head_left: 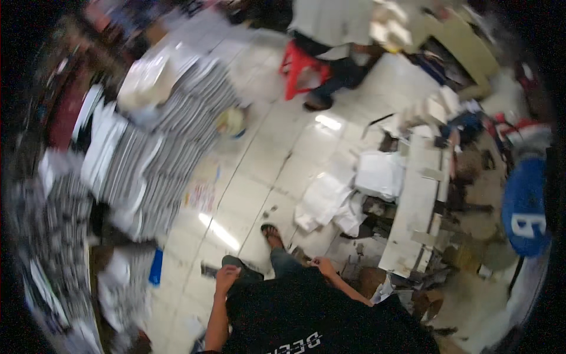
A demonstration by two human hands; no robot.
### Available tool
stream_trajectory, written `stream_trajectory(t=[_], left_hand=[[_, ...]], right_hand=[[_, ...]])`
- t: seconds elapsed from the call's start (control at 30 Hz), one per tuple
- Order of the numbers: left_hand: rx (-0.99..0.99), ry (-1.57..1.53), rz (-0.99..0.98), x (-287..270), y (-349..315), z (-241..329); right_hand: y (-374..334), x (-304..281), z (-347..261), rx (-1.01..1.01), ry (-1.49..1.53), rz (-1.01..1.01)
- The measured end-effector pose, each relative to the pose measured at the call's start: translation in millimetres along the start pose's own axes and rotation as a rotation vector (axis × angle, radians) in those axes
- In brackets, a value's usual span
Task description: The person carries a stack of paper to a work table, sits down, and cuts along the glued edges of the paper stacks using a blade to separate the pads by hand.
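My left hand (227, 278) is in front of my left thigh, its fingers curled in. A small pale spot shows at its fingertips, too blurred to name. My right hand (323, 266) is out to the right of my legs, also with bent fingers. A small brownish shape (301, 255) lies right beside its fingertips; whether the hand touches it I cannot tell. Between the hands, my sandalled foot (272, 235) stands on the tiled floor (250, 203). Both arms are bent and apart.
Tall stacks of paper sheets (171, 150) line the left. White sheets or bags (327, 203) lie right of centre, beside a long pale bench (411, 212) amid scraps. Farther off, a person (342, 79) is by a red plastic stool (302, 69). A blue rounded object (523, 206) stands at far right.
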State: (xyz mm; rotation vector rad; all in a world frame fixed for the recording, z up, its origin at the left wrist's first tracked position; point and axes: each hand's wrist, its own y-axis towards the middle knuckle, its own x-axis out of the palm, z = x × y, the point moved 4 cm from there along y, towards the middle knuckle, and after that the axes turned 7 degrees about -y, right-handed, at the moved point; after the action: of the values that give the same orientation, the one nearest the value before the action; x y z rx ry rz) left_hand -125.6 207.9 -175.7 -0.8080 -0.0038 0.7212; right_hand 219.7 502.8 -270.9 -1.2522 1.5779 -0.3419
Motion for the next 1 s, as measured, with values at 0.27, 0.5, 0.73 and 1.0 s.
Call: stream_trajectory(t=[0.27,0.5,0.73,1.0], left_hand=[[0.247,0.289,-0.038,0.5,219.6,200.8],[0.047,0.569,-0.426,-10.8,359.5,190.7],[0.396,1.187,-0.534,75.9,525.9,351.3],[0.509,0.538,-0.302,214.6,661.7,583.1]], right_hand=[[76.4,-171.9,-49.8,0.137,0.916,0.434],[-115.7,-619.5,-285.4,-0.566,0.541,1.543],[-204.3,-731.3,-352.3,-1.09,-0.083,2.11],[-182.7,-808.6,-344.5,-1.249,-0.266,1.822]])
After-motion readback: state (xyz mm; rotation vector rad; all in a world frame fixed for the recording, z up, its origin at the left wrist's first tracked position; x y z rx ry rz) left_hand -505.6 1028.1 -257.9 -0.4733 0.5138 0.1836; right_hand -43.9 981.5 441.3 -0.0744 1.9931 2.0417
